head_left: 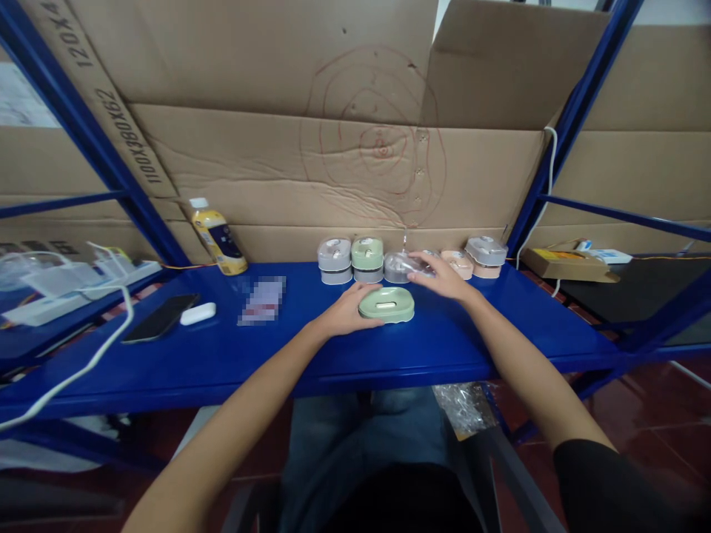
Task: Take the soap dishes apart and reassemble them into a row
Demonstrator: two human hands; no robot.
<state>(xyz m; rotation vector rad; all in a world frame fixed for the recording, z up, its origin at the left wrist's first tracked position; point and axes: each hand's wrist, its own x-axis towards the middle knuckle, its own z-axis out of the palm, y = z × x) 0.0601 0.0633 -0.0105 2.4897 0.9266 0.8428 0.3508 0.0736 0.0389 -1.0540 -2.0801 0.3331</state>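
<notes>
Dish (398, 311): green, oval, pale oblong centre, roughly level, left end between thumb and fingers of left hand (351, 309). Box (395, 271): grey, rounded, clear-looking top, at fingertips of right hand (444, 278), partly hidden; can't tell if gripped.

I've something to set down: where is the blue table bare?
Bare tabletop lies between the green dish and right forearm, and front-left, before the white case. Crowded: the back row of containers, where the right hand is.
</notes>
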